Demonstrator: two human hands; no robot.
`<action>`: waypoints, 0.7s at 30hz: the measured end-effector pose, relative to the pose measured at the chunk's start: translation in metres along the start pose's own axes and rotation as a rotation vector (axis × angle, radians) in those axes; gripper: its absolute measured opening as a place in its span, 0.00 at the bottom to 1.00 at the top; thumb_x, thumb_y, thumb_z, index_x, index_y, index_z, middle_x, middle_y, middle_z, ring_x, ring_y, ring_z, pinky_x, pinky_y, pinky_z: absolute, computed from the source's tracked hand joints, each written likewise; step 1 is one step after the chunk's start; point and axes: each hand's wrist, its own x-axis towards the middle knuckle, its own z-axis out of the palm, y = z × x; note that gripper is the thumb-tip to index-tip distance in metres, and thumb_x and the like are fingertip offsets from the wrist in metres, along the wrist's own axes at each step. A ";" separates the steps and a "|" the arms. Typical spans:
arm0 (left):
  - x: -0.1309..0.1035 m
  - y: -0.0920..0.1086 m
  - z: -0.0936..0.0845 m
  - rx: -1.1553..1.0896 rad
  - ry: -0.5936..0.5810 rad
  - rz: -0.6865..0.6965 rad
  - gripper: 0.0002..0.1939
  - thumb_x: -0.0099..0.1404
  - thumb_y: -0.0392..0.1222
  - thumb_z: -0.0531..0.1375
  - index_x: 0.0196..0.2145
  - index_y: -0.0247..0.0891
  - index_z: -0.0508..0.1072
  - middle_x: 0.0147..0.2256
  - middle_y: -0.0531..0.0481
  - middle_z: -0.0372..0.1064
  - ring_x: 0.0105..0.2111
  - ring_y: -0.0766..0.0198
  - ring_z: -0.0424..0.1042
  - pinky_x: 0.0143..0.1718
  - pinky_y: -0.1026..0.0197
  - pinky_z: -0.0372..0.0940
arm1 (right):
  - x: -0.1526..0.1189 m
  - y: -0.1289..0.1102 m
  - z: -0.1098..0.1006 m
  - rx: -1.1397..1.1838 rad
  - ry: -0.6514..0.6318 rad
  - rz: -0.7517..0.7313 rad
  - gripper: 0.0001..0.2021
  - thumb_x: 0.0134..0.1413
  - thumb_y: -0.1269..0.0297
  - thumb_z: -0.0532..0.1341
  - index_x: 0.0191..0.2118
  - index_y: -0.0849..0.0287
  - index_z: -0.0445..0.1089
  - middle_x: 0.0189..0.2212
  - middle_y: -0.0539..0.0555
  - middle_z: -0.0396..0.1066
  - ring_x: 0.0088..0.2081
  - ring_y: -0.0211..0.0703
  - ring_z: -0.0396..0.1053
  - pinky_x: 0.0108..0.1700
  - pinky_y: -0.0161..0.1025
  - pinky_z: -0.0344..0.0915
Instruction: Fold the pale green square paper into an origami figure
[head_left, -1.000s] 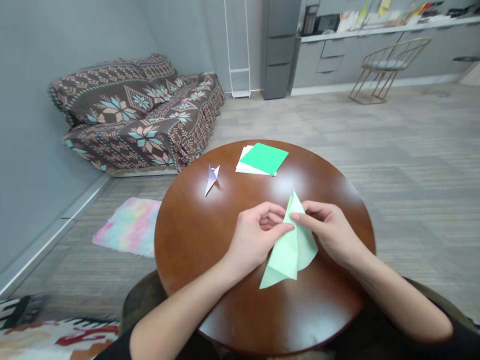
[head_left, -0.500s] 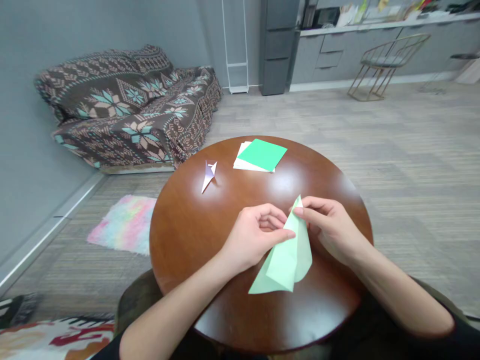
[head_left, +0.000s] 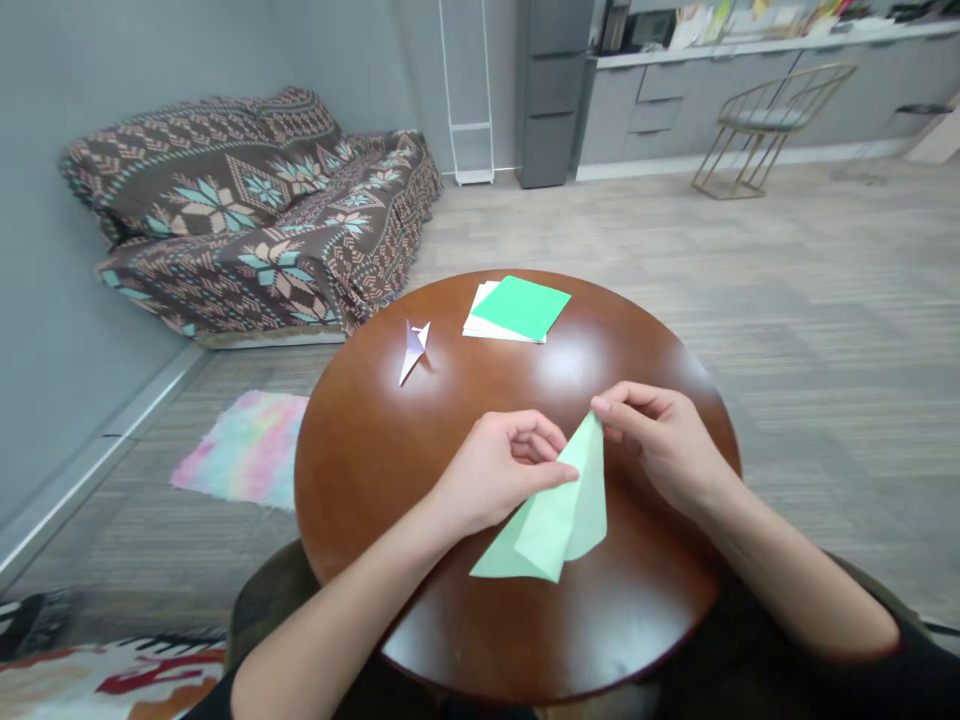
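A pale green sheet of folding paper (head_left: 555, 520), creased into a narrow, pointed shape, is held above the near half of the round table. My left hand (head_left: 514, 465) pinches its left side, thumb on top and the other fingers curled behind. At the upper tip, my right hand (head_left: 660, 435) grips the paper between thumb and index finger. The paper's wider lower end hangs loose, with its layers spread apart. Farther off on the table lies a small purple and white folded paper piece (head_left: 414, 350).
The round brown table (head_left: 360, 450) carries a bright green square sheet (head_left: 525, 308) on white sheets (head_left: 484, 326) near its far edge. A patterned sofa (head_left: 262, 220) stands back left, a fluffy pastel rug (head_left: 244, 450) beside the table. A metal-framed chair (head_left: 765, 120) is at the back right.
My right fingers have shifted to the very tip of the pale green paper. The paper's lower end has swung to the left. My left hand keeps its pinch.
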 end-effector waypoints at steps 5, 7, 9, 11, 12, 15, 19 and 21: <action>0.001 -0.001 -0.003 0.000 -0.003 0.018 0.12 0.52 0.39 0.72 0.32 0.33 0.75 0.28 0.50 0.74 0.29 0.67 0.73 0.33 0.65 0.67 | -0.001 0.002 -0.005 -0.032 -0.150 0.000 0.08 0.56 0.58 0.69 0.30 0.56 0.78 0.27 0.50 0.74 0.29 0.36 0.67 0.33 0.34 0.63; 0.000 0.000 -0.003 0.003 -0.005 0.020 0.13 0.51 0.40 0.72 0.32 0.33 0.75 0.28 0.50 0.74 0.29 0.67 0.73 0.33 0.65 0.67 | -0.001 0.002 -0.005 -0.046 -0.186 0.028 0.07 0.55 0.59 0.69 0.31 0.56 0.79 0.28 0.51 0.76 0.30 0.38 0.68 0.33 0.35 0.63; 0.000 0.001 -0.003 0.007 -0.010 0.021 0.13 0.51 0.40 0.72 0.32 0.33 0.75 0.29 0.50 0.74 0.29 0.67 0.73 0.33 0.65 0.67 | -0.002 0.002 -0.005 -0.051 -0.191 0.045 0.07 0.55 0.60 0.70 0.30 0.57 0.79 0.28 0.51 0.75 0.29 0.38 0.68 0.32 0.35 0.63; -0.001 0.001 -0.003 0.008 -0.006 0.022 0.12 0.51 0.39 0.72 0.32 0.33 0.75 0.29 0.50 0.74 0.29 0.67 0.73 0.34 0.65 0.67 | -0.001 0.003 -0.003 -0.040 -0.186 0.056 0.07 0.55 0.60 0.70 0.29 0.57 0.78 0.26 0.51 0.75 0.27 0.37 0.67 0.30 0.35 0.62; -0.001 0.001 -0.003 0.007 -0.005 0.021 0.12 0.51 0.39 0.72 0.32 0.33 0.76 0.29 0.50 0.74 0.29 0.67 0.73 0.34 0.65 0.68 | -0.001 0.003 -0.003 -0.030 -0.186 0.061 0.07 0.54 0.60 0.70 0.28 0.57 0.78 0.25 0.50 0.74 0.26 0.37 0.66 0.30 0.35 0.62; -0.001 0.000 -0.003 0.001 -0.007 0.019 0.12 0.51 0.38 0.72 0.32 0.33 0.75 0.29 0.50 0.75 0.29 0.67 0.73 0.34 0.65 0.68 | 0.000 0.004 -0.002 -0.004 -0.182 0.078 0.07 0.54 0.62 0.70 0.27 0.57 0.77 0.24 0.49 0.74 0.25 0.35 0.65 0.28 0.34 0.61; 0.000 0.000 -0.003 0.002 -0.007 0.016 0.13 0.50 0.38 0.72 0.32 0.33 0.75 0.28 0.51 0.74 0.29 0.67 0.73 0.34 0.65 0.67 | 0.000 0.005 -0.002 0.003 -0.160 0.094 0.09 0.52 0.62 0.71 0.25 0.58 0.77 0.24 0.50 0.74 0.24 0.35 0.65 0.27 0.34 0.61; 0.000 0.000 -0.003 0.003 -0.011 0.007 0.13 0.50 0.38 0.72 0.32 0.33 0.75 0.28 0.51 0.74 0.29 0.67 0.73 0.33 0.65 0.67 | 0.000 0.006 -0.001 0.009 -0.133 0.098 0.08 0.49 0.62 0.72 0.25 0.58 0.77 0.24 0.50 0.74 0.24 0.35 0.65 0.26 0.34 0.60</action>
